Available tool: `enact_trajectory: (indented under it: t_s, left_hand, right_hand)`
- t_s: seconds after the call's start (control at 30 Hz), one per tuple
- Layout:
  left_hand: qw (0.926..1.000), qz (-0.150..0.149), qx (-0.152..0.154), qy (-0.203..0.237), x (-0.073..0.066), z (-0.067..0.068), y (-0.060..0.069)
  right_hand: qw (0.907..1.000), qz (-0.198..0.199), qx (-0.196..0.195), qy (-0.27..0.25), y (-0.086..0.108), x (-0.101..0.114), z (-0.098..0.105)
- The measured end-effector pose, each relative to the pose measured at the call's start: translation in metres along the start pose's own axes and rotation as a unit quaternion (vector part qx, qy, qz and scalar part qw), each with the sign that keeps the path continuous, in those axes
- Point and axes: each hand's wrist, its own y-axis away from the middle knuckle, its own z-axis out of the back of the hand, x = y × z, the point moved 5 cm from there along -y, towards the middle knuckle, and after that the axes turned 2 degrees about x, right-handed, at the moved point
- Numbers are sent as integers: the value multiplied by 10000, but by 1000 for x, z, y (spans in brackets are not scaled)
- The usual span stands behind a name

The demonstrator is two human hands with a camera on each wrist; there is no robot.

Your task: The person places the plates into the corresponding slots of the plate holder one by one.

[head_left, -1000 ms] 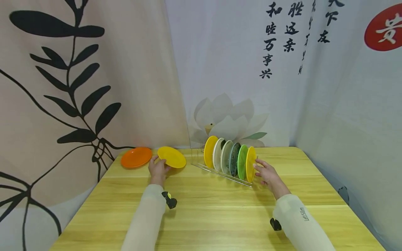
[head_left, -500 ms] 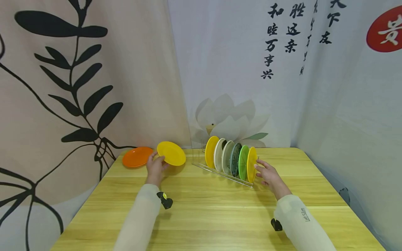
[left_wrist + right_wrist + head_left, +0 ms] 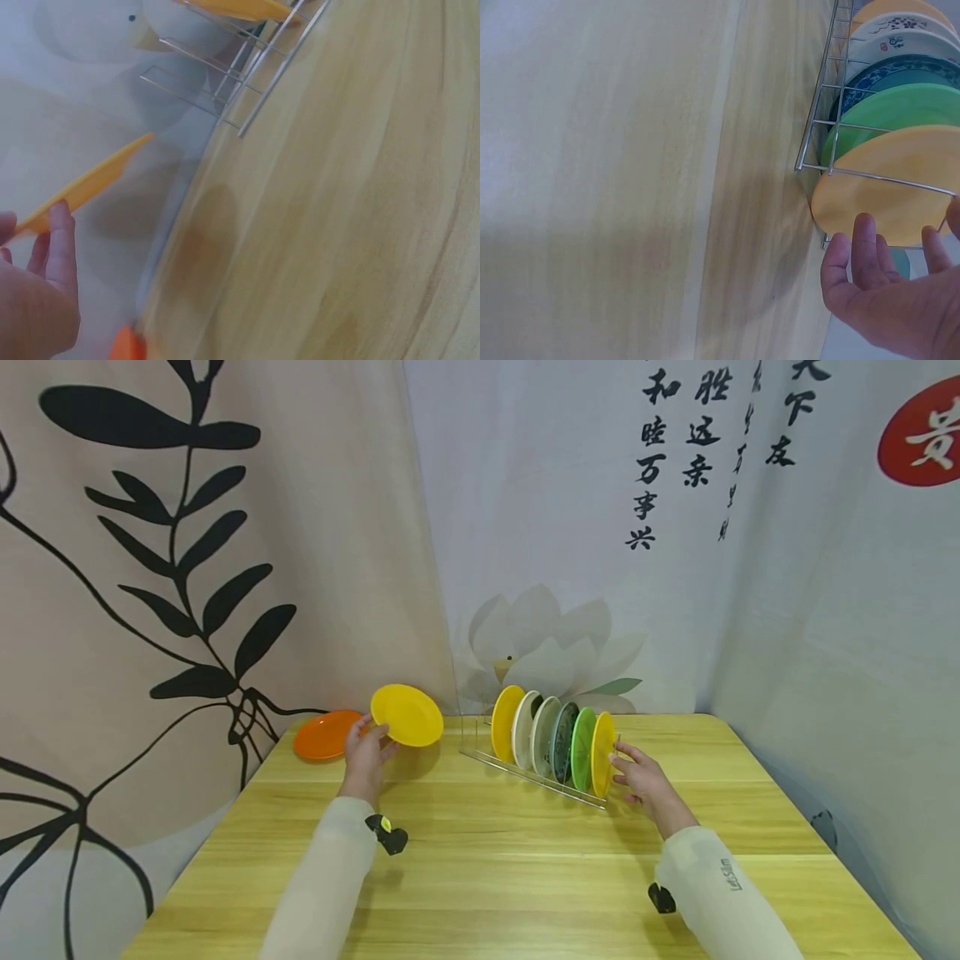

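Observation:
My left hand (image 3: 364, 756) pinches the left rim of a yellow plate (image 3: 407, 715), thumb on the front face and fingers behind. The plate is tilted up, raised above the table near the back edge; the left wrist view shows it almost edge-on. A wire dish rack (image 3: 528, 778) stands right of it, holding several upright plates. At its right end, my right hand (image 3: 647, 783) has loosely bent, spread fingers beside the outermost yellow plate (image 3: 602, 756). In the right wrist view, the fingertips are close to the end wire (image 3: 889, 178); whether they touch it I cannot tell.
An orange plate (image 3: 327, 735) lies at the back left corner, a green edge showing behind it. The rack also bears a green plate (image 3: 582, 750), a dark blue patterned plate (image 3: 563, 743) and pale plates. Printed curtains (image 3: 352, 527) hang behind the wooden table (image 3: 480, 877).
My left hand has lifted the yellow plate up from near the tabletop and tipped its face more toward me, shifting slightly left. The right hand stays at the rack's right end.

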Motion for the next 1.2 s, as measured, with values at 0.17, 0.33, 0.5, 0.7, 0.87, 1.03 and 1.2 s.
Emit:
enact_trajectory:
  t_s: [0.17, 0.33, 0.5, 0.7, 0.87, 1.03, 1.2]
  left_hand:
    - [9999, -45, 111, 42, -5, -2, -2]
    - [9997, -148, 165, 52, -10, -6, -2]
    - [9994, -235, 263, 73, -14, -11, -1]
    - [9986, -263, 459, 29, -18, -18, 0]
    - [9973, -291, 675, 21, -22, -24, 3]
    - [9959, -332, 842, -66, -24, -30, 5]
    - [9958, -308, 844, -149, -25, -36, 4]
  right_hand:
    - [10000, 10, 2, -35, 1, 1, 0]
    - [10000, 4, 7, -63, 1, 1, -1]
    - [10000, 8, 11, -51, 0, 0, 0]
    - [10000, -1, 27, -53, 0, 0, -1]
    - [10000, -49, 31, -74, 1, 1, -1]
    - [9999, -66, 54, -78, 1, 3, 0]
    - [10000, -64, 48, -37, 1, 2, -1]
